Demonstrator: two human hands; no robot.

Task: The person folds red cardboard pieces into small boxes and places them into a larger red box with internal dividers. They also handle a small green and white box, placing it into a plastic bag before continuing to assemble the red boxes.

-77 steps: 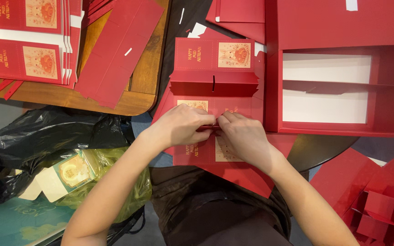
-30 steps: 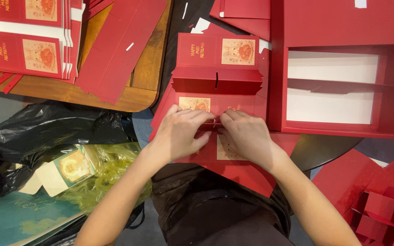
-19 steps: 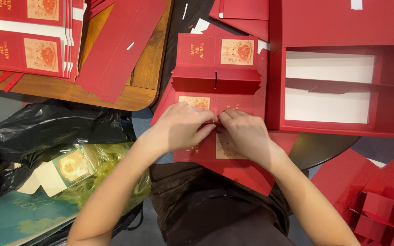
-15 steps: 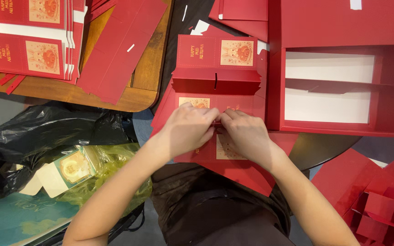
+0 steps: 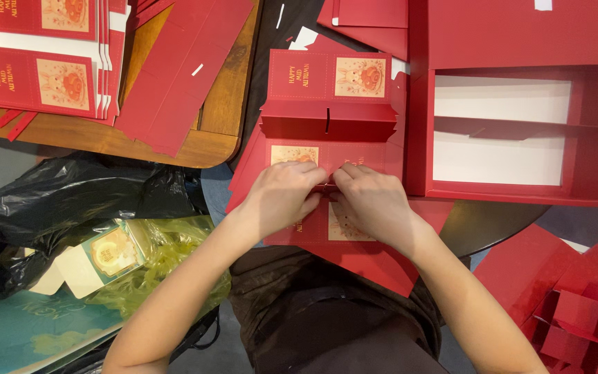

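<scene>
A flat red cardboard box blank point(image 5: 327, 128) with printed picture panels lies in front of me, partly folded, with a raised flap across its middle. My left hand point(image 5: 282, 197) and my right hand point(image 5: 372, 201) rest side by side on its near part. The fingertips of both meet at a small tab or fold in the centre and pinch the card there. Both hands hide the fold itself.
A large open red box with white inner panels point(image 5: 520, 131) stands at the right. Stacks of flat red blanks point(image 5: 43, 62) lie on the wooden table at the left. A black bag point(image 5: 57, 201) and yellow-green bag point(image 5: 167, 256) sit at lower left. Folded red inserts point(image 5: 576, 312) lie at lower right.
Both hands stay on the same spot of the blank. The fingers shift slightly at the centre fold; the blank has barely moved.
</scene>
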